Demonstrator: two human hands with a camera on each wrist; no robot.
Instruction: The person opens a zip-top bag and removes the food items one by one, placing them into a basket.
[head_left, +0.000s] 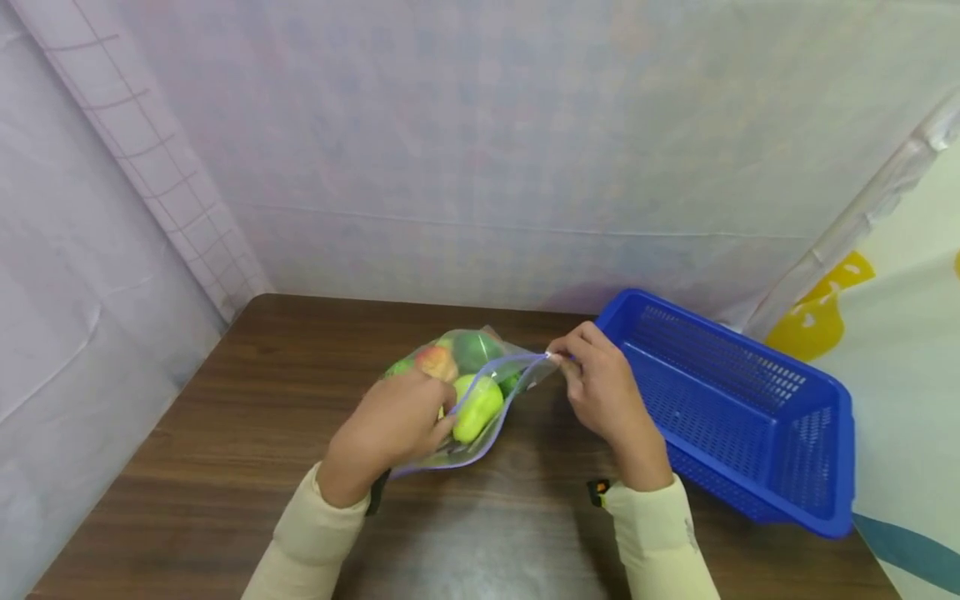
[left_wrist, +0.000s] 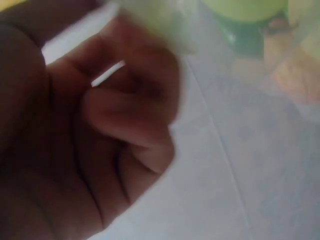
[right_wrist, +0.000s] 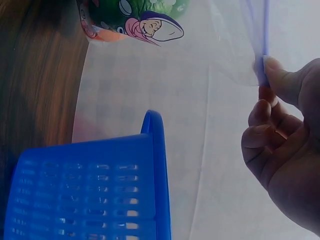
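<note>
A clear zip bag (head_left: 529, 373) with a purple-edged mouth sits on the table, its mouth gaping toward me. Inside it are a yellow-green, pear-like fruit (head_left: 478, 410), a red-and-yellow peach-like fruit (head_left: 435, 362) and rounded green produce (head_left: 474, 350). My left hand (head_left: 397, 421) pinches the left side of the bag's mouth; in the left wrist view its curled fingers (left_wrist: 130, 110) are blurred. At the right corner, my right hand (head_left: 603, 387) pinches the zip edge between thumb and forefinger. A cartoon print (right_wrist: 152, 27) shows on the bag in the right wrist view.
A blue perforated plastic basket (head_left: 842, 433) stands at the right of the brown wooden table (head_left: 217, 467), close beside my right hand. Pale patterned cloth (head_left: 480, 150) hangs behind the table's far edge and along the left and right sides.
</note>
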